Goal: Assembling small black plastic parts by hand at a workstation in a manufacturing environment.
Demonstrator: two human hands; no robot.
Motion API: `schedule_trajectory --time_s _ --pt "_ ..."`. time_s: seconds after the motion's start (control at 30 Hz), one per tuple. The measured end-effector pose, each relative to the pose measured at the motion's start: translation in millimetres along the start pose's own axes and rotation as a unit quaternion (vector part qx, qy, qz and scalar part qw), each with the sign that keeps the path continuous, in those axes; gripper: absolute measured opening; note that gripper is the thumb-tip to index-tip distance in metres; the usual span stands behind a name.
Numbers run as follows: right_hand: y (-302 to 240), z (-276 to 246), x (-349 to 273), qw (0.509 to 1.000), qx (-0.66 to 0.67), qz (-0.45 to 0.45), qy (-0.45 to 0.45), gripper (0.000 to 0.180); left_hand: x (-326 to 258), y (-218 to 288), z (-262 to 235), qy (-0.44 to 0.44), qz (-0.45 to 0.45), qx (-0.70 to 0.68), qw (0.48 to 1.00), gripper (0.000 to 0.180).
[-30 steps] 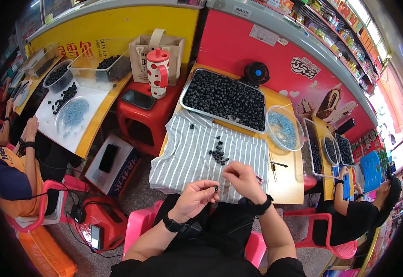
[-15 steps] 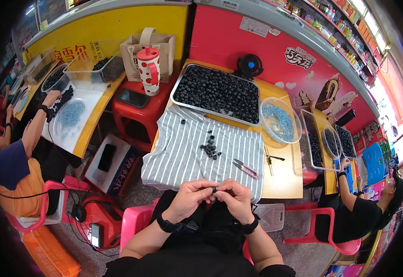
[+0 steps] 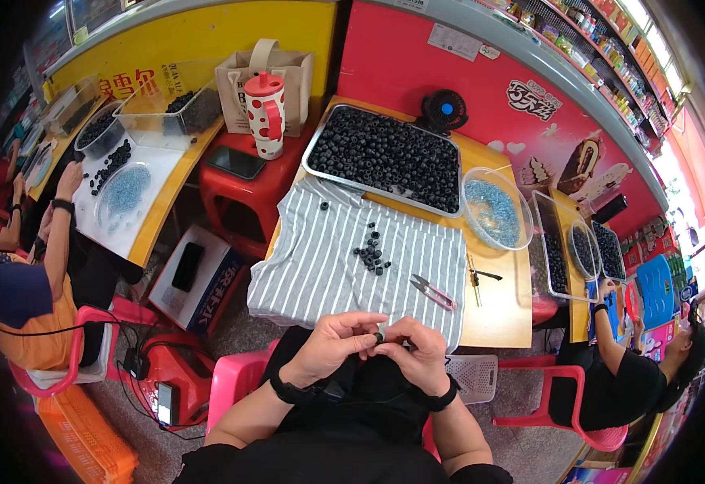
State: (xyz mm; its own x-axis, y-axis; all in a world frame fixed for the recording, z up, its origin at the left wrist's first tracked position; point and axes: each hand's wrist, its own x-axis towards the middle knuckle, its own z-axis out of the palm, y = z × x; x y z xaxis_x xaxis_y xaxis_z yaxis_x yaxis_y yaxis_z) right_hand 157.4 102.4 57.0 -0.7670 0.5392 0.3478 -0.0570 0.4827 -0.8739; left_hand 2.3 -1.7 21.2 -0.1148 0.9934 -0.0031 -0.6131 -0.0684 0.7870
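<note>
Apparently you're partway through one small black piece [image 3: 379,338], held just off the near edge of the striped cloth [image 3: 304,266]; whether the loose pieces [image 3: 372,252] there are finished can't be told, and the far tray [image 3: 384,195] holds plenty more. Your left hand [image 3: 332,348] pinches the piece; your right hand [image 3: 418,355] crowds against it, hold unclear.
</note>
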Motion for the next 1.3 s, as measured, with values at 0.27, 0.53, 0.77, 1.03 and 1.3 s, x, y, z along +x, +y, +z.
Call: schedule_trajectory --time_s 0.27,0.53,0.77,1.03,1.3 --pt "-11 -5 11 0.988 0.014 -0.031 -0.149 0.031 -3 10 -2 -0.064 -0.022 -0.059 0.996 0.050" --pt "-20 -4 9 0.991 -0.002 -0.073 -0.108 0.015 -2 9 5 -0.066 -0.073 -0.087 0.991 0.049" --pt "-14 -13 2 0.993 0.081 0.015 -0.087 0.014 2 4 9 -0.048 -0.058 -0.098 0.992 0.048" --pt "17 -207 9 0.926 -0.087 0.085 0.358 0.016 13 2 -17 -0.022 -0.028 -0.085 0.996 0.037" --pt "23 -182 46 0.954 -0.117 0.143 0.235 0.012 19 -5 -31 0.055 -0.034 -0.120 0.991 0.027"
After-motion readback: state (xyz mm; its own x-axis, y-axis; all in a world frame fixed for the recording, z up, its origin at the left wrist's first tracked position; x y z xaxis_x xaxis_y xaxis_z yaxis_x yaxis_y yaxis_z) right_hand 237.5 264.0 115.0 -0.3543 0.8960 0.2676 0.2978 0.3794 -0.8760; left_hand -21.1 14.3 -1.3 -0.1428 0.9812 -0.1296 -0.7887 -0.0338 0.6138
